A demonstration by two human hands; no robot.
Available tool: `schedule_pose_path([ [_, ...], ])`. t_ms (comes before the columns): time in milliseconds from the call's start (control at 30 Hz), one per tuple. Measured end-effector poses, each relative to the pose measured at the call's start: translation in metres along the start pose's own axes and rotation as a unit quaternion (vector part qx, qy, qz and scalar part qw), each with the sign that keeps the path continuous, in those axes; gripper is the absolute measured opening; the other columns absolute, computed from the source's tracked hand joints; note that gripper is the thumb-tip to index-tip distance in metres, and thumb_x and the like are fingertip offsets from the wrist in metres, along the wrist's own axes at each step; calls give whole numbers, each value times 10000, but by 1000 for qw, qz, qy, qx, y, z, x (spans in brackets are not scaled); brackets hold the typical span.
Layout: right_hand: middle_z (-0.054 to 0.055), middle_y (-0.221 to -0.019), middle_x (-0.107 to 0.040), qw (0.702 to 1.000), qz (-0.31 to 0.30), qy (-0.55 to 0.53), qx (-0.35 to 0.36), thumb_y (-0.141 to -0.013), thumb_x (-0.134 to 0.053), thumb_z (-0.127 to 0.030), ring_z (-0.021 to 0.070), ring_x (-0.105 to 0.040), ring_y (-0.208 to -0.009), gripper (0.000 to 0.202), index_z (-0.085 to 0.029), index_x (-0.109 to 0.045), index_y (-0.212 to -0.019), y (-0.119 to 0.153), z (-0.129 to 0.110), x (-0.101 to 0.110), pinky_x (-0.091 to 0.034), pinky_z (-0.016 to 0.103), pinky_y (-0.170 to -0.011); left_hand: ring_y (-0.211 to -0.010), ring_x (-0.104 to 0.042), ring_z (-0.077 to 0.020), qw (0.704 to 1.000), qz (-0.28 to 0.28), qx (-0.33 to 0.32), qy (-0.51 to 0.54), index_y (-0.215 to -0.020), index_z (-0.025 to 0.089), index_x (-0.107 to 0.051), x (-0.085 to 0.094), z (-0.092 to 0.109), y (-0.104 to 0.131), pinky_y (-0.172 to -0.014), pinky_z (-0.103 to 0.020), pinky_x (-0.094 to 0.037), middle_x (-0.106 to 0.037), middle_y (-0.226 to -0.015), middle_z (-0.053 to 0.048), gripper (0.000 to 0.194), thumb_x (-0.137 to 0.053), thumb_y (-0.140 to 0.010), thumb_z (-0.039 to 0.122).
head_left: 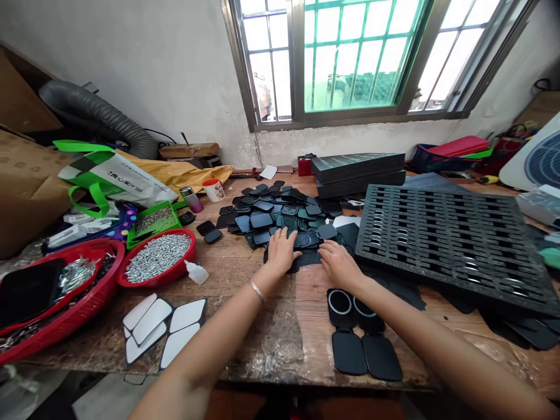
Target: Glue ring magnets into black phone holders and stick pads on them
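Note:
A heap of flat, dark, rounded-square plates (262, 220) lies at mid-table, some of them with a ring or ridged pattern. My left hand (282, 252) rests on the near edge of this heap, its fingers spread and the thumb apart. To its right, my right hand (340, 265) reaches to the heap's near right side with fingers stretched forward, close to a dark plate (326, 231). Neither hand visibly grips a piece. Below my right forearm lie two hinged black folding pieces (349, 352), their upper panels bearing pale rings; the arm partly covers one.
A black foam tray with slots (437, 233) stands at right, with stacked foam blocks (359, 169) behind. On the left are a red basket of metal pins (190, 256), a larger red basin (118, 262), a small white bottle (196, 273), white-faced panels (184, 321) and a mug (214, 190).

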State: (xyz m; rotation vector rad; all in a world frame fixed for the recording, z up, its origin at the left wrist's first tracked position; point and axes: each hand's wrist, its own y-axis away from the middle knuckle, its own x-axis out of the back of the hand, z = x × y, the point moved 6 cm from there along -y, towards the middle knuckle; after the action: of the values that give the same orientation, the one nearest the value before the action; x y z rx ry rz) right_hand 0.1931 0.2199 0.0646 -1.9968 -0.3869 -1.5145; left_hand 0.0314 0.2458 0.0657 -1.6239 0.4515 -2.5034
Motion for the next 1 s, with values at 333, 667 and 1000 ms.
schedule_pose_path([
  [333,152,-1422,-434,999,-45,23,-4,-898,-417,-175,291,-344,-1319,452,-138,-450,-1347,-59,25,-29,-333,455,-998,-1018,-618,-199,986,92,37,132,-1058,217,-671,59,-28,-2,-912,-298,-457,-684,-1092,-47,249,-512,-868,191],
  [667,110,-1171,-626,995,-99,-15,-13,-790,-585,-164,257,-513,-1050,384,-164,-580,-1174,-84,33,-28,-386,334,-857,-447,-511,-102,915,112,224,316,-1011,93,-633,99,-121,50,-413,-187,-356,-595,-579,10,534,-656,-683,514],
  [1000,158,-1110,-579,984,-33,-108,-141,-728,-634,-128,293,-513,-1083,303,-143,-599,-1029,-79,24,-3,-395,375,-874,-596,-624,-163,890,50,236,386,-932,109,-642,85,-120,80,-500,-244,-489,-684,-712,-52,488,-718,-642,494],
])
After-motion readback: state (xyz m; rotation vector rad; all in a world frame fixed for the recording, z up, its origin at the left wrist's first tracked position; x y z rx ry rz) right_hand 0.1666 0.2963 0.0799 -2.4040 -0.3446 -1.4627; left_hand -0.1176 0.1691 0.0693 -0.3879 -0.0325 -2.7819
